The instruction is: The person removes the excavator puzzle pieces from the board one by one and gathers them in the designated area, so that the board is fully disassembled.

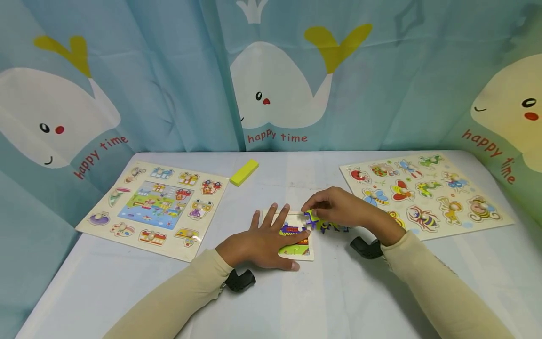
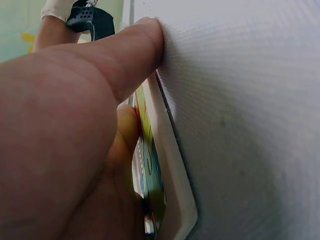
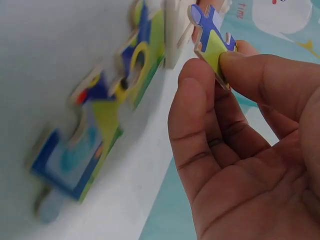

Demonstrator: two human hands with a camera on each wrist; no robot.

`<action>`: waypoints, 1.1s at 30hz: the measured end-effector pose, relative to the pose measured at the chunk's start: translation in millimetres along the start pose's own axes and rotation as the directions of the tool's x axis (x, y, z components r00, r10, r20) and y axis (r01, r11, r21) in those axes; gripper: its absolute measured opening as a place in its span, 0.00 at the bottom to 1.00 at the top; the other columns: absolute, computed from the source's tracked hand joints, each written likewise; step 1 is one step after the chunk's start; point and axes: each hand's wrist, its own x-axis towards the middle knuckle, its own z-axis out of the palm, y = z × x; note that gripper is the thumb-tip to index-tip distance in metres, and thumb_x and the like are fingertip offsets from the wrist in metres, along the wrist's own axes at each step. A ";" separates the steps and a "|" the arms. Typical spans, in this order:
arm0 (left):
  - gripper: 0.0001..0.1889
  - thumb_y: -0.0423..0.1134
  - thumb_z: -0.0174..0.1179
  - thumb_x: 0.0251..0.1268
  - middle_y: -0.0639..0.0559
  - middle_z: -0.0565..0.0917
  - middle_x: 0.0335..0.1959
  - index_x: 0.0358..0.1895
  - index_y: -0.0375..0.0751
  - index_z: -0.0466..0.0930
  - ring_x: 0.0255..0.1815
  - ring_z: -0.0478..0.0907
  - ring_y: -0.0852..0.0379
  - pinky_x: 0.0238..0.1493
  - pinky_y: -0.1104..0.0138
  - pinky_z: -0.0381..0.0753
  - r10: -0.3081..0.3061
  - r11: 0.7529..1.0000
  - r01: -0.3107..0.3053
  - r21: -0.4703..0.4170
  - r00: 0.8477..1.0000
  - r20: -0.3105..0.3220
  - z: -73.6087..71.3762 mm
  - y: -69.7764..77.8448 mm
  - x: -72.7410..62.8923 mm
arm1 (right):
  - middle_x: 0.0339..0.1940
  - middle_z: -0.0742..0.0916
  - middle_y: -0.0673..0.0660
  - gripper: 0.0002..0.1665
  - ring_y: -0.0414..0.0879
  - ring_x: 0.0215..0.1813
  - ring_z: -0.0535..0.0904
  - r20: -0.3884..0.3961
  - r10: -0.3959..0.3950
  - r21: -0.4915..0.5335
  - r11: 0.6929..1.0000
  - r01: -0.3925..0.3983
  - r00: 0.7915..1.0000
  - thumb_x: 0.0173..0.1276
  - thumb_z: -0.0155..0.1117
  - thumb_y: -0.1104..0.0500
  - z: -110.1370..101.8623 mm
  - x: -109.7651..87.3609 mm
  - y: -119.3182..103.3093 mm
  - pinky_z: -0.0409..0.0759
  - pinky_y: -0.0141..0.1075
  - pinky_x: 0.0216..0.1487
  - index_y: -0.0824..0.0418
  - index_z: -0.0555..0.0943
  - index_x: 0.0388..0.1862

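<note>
My left hand lies flat with spread fingers across a small framed jigsaw puzzle, its thumb stretched past the near edge. Purple, red and green picture pieces show between the fingers; part of the board is hidden under the hand. At the board's right edge my right hand pinches a blue and yellow-green jigsaw piece between thumb and fingers. Several loose jigsaw pieces lie on the table below that hand, partly covered by it in the head view.
A vehicle peg puzzle board lies at the left, an insect peg puzzle board at the right. Behind the hands is a yellow block. A whale-print curtain hangs along the table's far side.
</note>
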 end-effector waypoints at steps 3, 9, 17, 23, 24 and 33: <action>0.39 0.70 0.52 0.62 0.49 0.24 0.78 0.75 0.78 0.47 0.75 0.18 0.43 0.68 0.39 0.27 -0.002 1.000 0.002 0.004 1.000 0.000 0.2 -0.1 -0.1 | 0.43 0.86 0.53 0.14 0.45 0.33 0.75 0.000 0.031 -0.005 0.999 -0.031 1.000 0.68 0.57 0.71 -2.4 -4.3 3.4 0.74 0.36 0.35 0.62 0.86 0.46; 0.39 0.70 0.52 0.62 0.48 0.25 0.78 0.75 0.79 0.47 0.75 0.18 0.43 0.68 0.39 0.27 -0.002 1.000 0.002 0.005 1.000 -0.010 0.9 0.8 -0.2 | 0.44 0.86 0.53 0.13 0.45 0.37 0.75 -0.022 0.061 -0.022 0.998 -0.062 0.998 0.68 0.59 0.70 -9.1 -16.7 11.0 0.74 0.35 0.34 0.60 0.86 0.46; 0.39 0.69 0.52 0.62 0.49 0.24 0.78 0.75 0.78 0.47 0.75 0.18 0.44 0.68 0.40 0.26 0.003 1.000 -0.003 0.006 1.000 -0.008 1.7 1.5 1.3 | 0.42 0.86 0.52 0.12 0.44 0.35 0.74 -0.051 0.088 -0.023 0.996 -0.089 0.995 0.67 0.60 0.70 -17.4 -34.4 18.3 0.71 0.33 0.31 0.61 0.86 0.45; 0.39 0.69 0.53 0.62 0.49 0.24 0.78 0.75 0.78 0.47 0.75 0.18 0.44 0.68 0.40 0.26 0.010 1.000 -0.010 0.006 1.000 -0.012 1.8 1.4 1.2 | 0.41 0.86 0.52 0.13 0.43 0.31 0.71 -0.055 0.109 -0.033 0.993 -0.110 0.993 0.67 0.60 0.70 -24.3 -46.0 20.2 0.68 0.33 0.29 0.61 0.86 0.46; 0.39 0.69 0.53 0.63 0.49 0.24 0.78 0.75 0.78 0.47 0.75 0.18 0.44 0.68 0.40 0.26 0.012 1.000 -0.012 0.004 1.000 -0.012 1.8 1.2 1.0 | 0.40 0.85 0.52 0.13 0.43 0.31 0.72 -0.053 0.111 -0.031 0.993 -0.112 0.992 0.67 0.60 0.70 -25.9 -48.0 20.4 0.69 0.33 0.29 0.62 0.85 0.47; 0.38 0.68 0.53 0.63 0.49 0.24 0.78 0.75 0.77 0.48 0.75 0.17 0.44 0.68 0.40 0.26 0.018 1.000 -0.018 -0.010 1.000 -0.014 1.6 0.2 0.1 | 0.37 0.84 0.54 0.14 0.41 0.24 0.71 0.018 0.181 0.008 0.983 -0.181 0.983 0.68 0.58 0.70 -43.9 -66.0 23.6 0.73 0.35 0.26 0.61 0.83 0.49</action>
